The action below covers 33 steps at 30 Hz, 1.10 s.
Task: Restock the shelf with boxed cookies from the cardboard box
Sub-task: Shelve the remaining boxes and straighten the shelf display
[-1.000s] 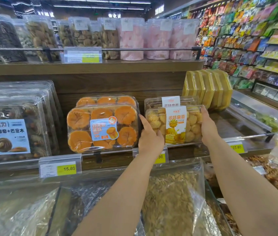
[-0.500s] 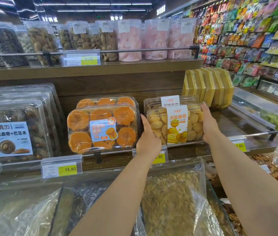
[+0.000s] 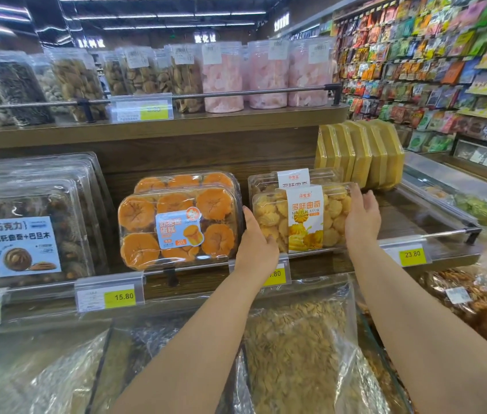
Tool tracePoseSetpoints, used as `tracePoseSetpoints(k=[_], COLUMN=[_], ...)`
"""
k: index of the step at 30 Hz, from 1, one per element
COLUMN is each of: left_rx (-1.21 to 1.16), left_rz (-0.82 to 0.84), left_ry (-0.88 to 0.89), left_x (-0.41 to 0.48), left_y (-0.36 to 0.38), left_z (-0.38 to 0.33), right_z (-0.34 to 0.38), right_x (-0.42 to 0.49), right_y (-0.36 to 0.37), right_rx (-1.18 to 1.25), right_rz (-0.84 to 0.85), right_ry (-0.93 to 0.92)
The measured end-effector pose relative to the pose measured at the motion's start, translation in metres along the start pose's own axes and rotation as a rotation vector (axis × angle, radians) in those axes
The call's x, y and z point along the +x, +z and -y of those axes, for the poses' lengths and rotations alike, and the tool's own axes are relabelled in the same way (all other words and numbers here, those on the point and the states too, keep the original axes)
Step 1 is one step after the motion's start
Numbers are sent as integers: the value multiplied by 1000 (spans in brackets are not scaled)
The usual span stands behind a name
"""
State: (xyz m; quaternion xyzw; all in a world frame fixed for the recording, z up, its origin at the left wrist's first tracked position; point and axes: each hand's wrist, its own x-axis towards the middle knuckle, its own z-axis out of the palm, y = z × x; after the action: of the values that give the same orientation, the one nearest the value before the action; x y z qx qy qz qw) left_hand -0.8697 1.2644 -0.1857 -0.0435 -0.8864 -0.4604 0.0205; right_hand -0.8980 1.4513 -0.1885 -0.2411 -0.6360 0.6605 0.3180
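So the clear box of yellow cookies (image 3: 302, 218) is sitting upright at the front of the middle shelf (image 3: 409, 216), a second one right behind it. Left hand (image 3: 255, 248) and right hand (image 3: 361, 218) flank it with fingers flat against its ends, just squaring it up. Cardboard box isn't visible, so can't tell how many are left.

price tag (image 3: 119, 296) 15.80, price tag (image 3: 412, 254) probably 23.80
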Motion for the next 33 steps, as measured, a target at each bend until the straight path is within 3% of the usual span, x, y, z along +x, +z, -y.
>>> tracePoseSetpoints(k=[4, 7, 11, 14, 18, 21, 29, 33], left_rx=[-94, -123, -110, -60, -132, -169, -222, -193], left_rz=[39, -171, -425, -461, -161, 61, 202, 172], left_ry=[172, 205, 133, 214, 154, 62, 109, 102], left_x=[-34, -52, -49, -39, -38, -35, -35, -40], left_y=[-23, -55, -113, -157, -196, -204, -210, -208], left_z=[3, 20, 64, 96, 118, 129, 130, 125], right_z=[3, 9, 11, 10, -7, -18, -18, -15], right_x=[-46, -93, -155, -181, -189, -189, -191, -189], right_y=[15, 45, 86, 113, 132, 138, 140, 137], right_rx=[-85, -104, -89, -160, -347, -497, -645, -643], right_rz=[-134, -20, 184, 211, 208, 175, 114, 148], right_ry=[-345, -447, -487, -354, -128, -172, -221, -179])
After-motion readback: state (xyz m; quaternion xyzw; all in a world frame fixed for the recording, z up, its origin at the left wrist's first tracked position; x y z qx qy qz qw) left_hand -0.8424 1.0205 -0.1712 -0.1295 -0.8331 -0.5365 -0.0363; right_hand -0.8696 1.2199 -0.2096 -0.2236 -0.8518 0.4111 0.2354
